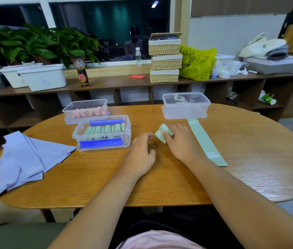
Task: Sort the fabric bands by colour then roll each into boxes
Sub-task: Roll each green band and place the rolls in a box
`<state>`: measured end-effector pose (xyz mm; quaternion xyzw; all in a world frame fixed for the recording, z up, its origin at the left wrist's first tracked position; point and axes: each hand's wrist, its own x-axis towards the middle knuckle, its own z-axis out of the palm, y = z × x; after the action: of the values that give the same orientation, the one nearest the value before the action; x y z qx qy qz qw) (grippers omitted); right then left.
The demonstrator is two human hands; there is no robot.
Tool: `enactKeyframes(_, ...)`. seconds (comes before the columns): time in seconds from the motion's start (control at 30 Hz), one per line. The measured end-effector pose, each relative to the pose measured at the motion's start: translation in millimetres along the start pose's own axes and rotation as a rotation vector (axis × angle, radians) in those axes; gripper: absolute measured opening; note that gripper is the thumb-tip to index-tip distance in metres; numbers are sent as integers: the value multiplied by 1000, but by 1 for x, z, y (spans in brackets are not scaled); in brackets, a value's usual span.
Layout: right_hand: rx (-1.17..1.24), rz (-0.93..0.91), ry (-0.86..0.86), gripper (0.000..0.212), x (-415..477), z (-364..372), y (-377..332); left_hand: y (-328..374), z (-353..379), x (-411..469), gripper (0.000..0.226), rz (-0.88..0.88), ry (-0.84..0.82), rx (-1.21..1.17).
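At the frame's centre the right hand (179, 141) grips a rolled green band (161, 134). The left hand (141, 151) rests just beside it, fingers loosely curled, holding nothing. Left of them, the box (127, 139) holds green rolls (106, 129).

Tabletop (160, 186): three clear boxes: green-roll box (81, 133), pink-roll box (70, 115), far box (185, 112). Two green bands outside them: one flat band (205, 142), one green roll (161, 134). Lilac bands (25, 159) at left edge overlap; at least four.

An office-like room — whiteboard (231, 31), storage shelving (142, 83), labelled bins (43, 79), wooden table (106, 180).
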<state>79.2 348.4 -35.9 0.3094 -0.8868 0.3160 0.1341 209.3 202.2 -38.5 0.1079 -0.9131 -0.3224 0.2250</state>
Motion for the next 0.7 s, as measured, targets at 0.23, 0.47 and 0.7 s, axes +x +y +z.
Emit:
enactKeyframes(0.23, 1174, 534, -6, 22, -19, -29, -1, -1, -3, 1, 60, -44, -8, -33)
enactKeyframes(0.47, 1421, 527, -414, 38, -37, -35, -12, 10, -7, -8, 79, 149, -73, -107)
enactKeyframes(0.7, 1236, 374, -518, 34, -44, -39, -24, 12, -7, -11, 81, 219, -26, -100)
